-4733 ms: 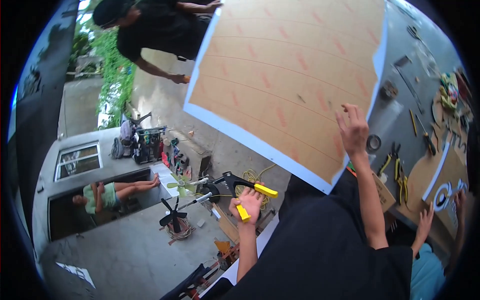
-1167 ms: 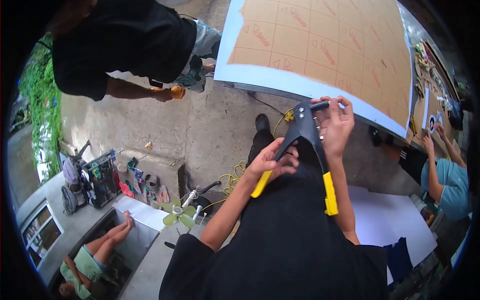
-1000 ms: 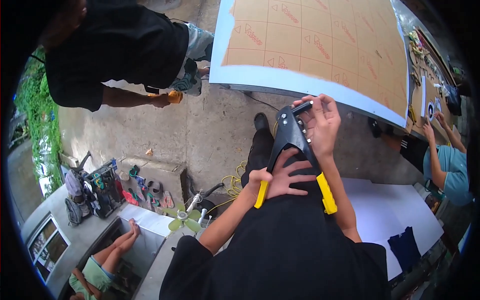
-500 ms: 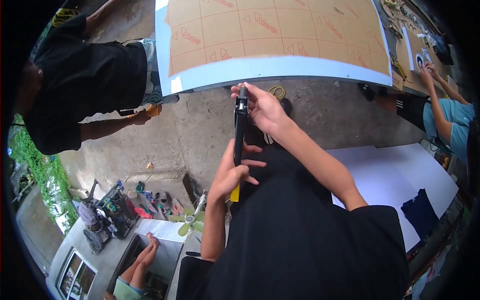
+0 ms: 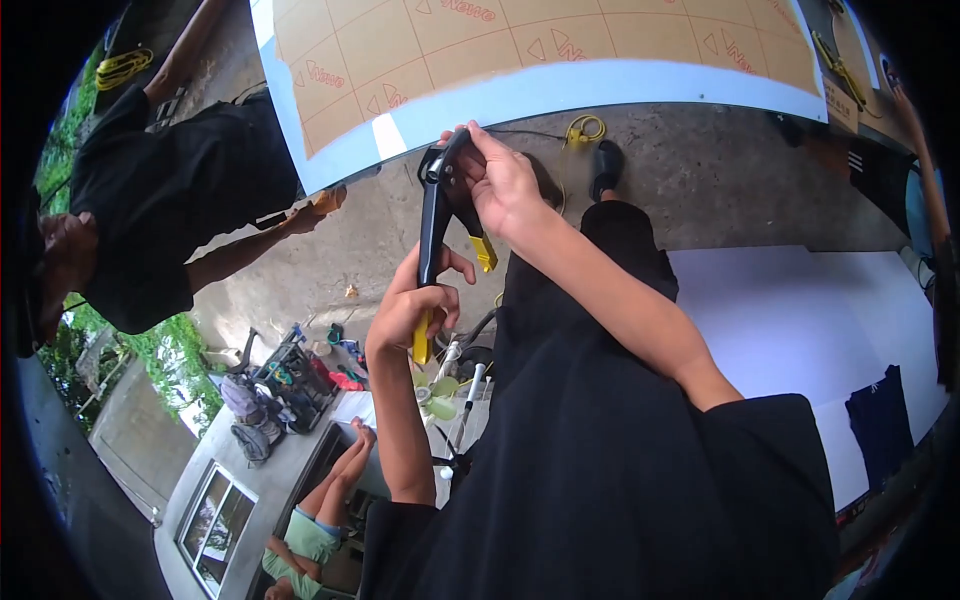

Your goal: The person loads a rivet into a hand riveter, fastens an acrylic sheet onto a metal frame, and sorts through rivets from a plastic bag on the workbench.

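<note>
The left hand is closed around one yellow-tipped handle of a black rivet gun, with the fingers wrapped over the lower part of the handle. The right hand is curled about the head of the tool, its fingertips pinched at the nose; what is held between them is too small to be made out, though it may be a rivet. The second handle, also tipped in yellow, is seen splayed out below the right palm. The rivet gun is held upright in front of the body, its head just beneath the pale blue edge of a large sheet covered in brown printed paper, which is laid across the top of the view.

Beyond the sheet's left corner, another person in a dark shirt is bent over, a hand placed close to the sheet's edge. A yellow cord is coiled on the concrete floor under the sheet. A white board is spread to the right. A small fan with green blades is seen below the left hand.
</note>
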Demonstrator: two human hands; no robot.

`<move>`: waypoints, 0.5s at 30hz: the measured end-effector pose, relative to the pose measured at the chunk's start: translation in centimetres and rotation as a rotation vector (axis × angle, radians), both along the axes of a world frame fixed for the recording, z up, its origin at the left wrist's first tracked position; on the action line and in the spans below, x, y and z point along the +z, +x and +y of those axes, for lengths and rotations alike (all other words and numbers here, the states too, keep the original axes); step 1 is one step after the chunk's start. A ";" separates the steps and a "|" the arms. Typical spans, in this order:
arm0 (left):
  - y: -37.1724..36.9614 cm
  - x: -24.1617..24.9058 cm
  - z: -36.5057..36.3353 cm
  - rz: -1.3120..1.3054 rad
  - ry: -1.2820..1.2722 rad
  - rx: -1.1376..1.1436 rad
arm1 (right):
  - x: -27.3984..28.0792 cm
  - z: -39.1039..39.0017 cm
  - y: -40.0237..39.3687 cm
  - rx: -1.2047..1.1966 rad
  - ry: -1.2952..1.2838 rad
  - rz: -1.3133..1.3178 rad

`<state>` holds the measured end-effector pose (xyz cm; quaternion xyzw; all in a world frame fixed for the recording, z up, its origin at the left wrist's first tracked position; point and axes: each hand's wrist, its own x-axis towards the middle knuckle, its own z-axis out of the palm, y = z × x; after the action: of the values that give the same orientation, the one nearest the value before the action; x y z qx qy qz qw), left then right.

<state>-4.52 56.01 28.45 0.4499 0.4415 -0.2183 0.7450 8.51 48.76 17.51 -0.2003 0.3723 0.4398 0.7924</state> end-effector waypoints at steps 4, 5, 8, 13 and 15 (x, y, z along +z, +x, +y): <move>-0.2 0.9 0.1 -0.108 0.050 0.166 | 0.2 -0.3 0.3 0.028 -0.018 -0.006; 0.1 1.4 0.0 -0.120 0.114 0.182 | 0.1 -0.4 0.3 0.063 -0.018 -0.037; 1.1 2.9 0.1 -0.034 0.242 0.094 | -1.0 -0.8 -0.8 0.158 -0.099 -0.144; 4.1 5.7 -0.2 0.116 0.314 0.023 | 0.7 -3.3 -4.2 0.448 -0.044 -0.517; 4.9 6.3 0.3 0.150 0.319 -0.028 | 1.4 -3.6 -5.4 0.512 0.024 -0.582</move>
<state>0.33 56.28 34.73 0.5509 0.5187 -0.1887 0.6259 3.14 45.18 18.93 -0.3938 0.0647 0.5526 0.7317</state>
